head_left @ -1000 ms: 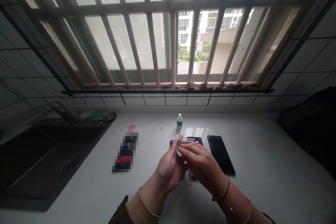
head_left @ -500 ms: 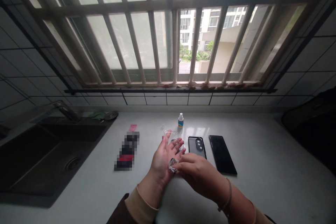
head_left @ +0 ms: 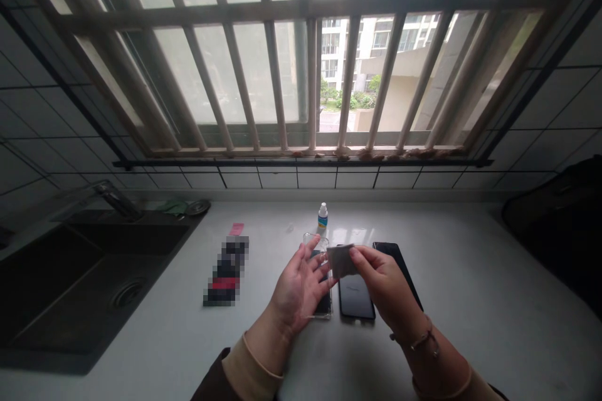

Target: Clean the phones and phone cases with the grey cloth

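My right hand point(head_left: 385, 282) pinches a small grey wipe point(head_left: 340, 259), unfolded and held up above the counter. My left hand point(head_left: 301, 285) is beside it, palm up, fingers apart, touching the wipe's left edge. Under the hands lie a clear phone case point(head_left: 316, 243) and a dark phone lying face down point(head_left: 355, 297). A second black phone point(head_left: 397, 257) lies to the right, partly behind my right hand. A small white dropper bottle point(head_left: 322, 216) stands further back.
A dark sink point(head_left: 84, 282) with a tap point(head_left: 115, 199) fills the left of the white counter point(head_left: 470, 288). A blurred-out flat pack point(head_left: 226, 270) and a pink slip point(head_left: 236, 229) lie left of the hands. A dark bag point(head_left: 559, 225) sits at the right. A barred window is behind.
The wipe was crumpled between both hands, then in my left palm. Now my right hand has lifted it up and it hangs unfolded; the left hand has opened.
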A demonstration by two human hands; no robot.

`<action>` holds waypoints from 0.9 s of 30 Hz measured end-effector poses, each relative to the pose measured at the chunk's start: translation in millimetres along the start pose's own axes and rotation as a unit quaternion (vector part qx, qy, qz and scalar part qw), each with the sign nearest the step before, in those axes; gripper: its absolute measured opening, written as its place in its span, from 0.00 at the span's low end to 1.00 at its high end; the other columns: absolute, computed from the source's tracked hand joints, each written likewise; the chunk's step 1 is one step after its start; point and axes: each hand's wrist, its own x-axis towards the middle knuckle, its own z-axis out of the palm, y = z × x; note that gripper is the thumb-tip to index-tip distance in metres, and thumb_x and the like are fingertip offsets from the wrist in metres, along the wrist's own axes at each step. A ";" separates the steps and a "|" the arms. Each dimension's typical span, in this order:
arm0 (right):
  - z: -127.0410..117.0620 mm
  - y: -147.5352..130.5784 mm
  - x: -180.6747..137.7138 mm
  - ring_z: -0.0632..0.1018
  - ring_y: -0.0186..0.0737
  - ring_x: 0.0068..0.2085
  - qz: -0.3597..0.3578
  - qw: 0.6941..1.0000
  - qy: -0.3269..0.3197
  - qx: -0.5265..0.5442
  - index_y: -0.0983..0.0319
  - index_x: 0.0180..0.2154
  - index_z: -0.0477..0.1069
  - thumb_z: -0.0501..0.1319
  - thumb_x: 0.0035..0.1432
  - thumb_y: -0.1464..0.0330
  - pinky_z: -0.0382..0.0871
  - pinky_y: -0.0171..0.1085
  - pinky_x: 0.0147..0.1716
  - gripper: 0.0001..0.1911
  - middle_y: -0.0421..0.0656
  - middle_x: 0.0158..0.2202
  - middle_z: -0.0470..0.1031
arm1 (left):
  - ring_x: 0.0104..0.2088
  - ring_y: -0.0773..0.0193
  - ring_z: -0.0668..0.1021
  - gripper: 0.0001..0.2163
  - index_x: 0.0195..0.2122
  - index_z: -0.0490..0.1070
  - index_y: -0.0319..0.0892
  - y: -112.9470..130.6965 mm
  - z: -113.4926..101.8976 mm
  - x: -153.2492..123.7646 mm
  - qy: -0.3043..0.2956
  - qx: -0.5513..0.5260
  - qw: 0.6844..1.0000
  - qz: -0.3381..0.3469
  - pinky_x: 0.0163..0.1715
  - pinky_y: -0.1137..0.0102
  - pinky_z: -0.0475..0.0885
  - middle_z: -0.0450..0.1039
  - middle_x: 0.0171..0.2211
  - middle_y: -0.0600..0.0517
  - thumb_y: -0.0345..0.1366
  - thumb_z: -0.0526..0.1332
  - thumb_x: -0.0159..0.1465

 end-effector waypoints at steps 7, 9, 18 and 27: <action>-4.1 2.6 -1.5 0.84 0.49 0.45 -0.162 0.954 0.172 -0.185 0.60 0.48 0.82 0.59 0.74 0.61 0.78 0.43 0.48 0.15 0.48 0.44 0.85 | 0.57 0.50 0.79 0.21 0.62 0.73 0.38 -12.1 -3.0 -5.3 -0.049 0.029 0.997 -0.054 0.61 0.55 0.72 0.76 0.55 0.38 0.46 0.64 0.73; 2.0 3.6 -2.3 0.85 0.49 0.49 -0.232 0.940 0.121 -0.219 0.59 0.52 0.81 0.59 0.74 0.66 0.80 0.45 0.52 0.13 0.49 0.48 0.85 | 0.58 0.51 0.78 0.18 0.59 0.76 0.38 -14.5 -3.2 -6.6 -0.078 0.036 0.995 -0.045 0.61 0.57 0.72 0.76 0.56 0.38 0.43 0.65 0.73; 16.9 18.8 0.4 0.83 0.50 0.57 -0.352 0.888 0.002 -0.295 0.60 0.59 0.76 0.57 0.73 0.76 0.79 0.54 0.60 0.18 0.51 0.56 0.83 | 0.56 0.52 0.78 0.16 0.55 0.79 0.40 -13.1 0.3 -7.9 -0.085 0.078 0.993 0.002 0.56 0.58 0.76 0.77 0.57 0.39 0.43 0.67 0.72; 14.8 13.6 2.8 0.81 0.52 0.54 -0.342 0.882 -0.029 -0.323 0.60 0.54 0.76 0.58 0.71 0.78 0.81 0.53 0.54 0.16 0.49 0.50 0.84 | 0.57 0.52 0.78 0.14 0.54 0.78 0.39 -10.0 -3.0 -4.3 -0.048 0.049 0.997 0.026 0.57 0.56 0.77 0.76 0.58 0.40 0.42 0.66 0.72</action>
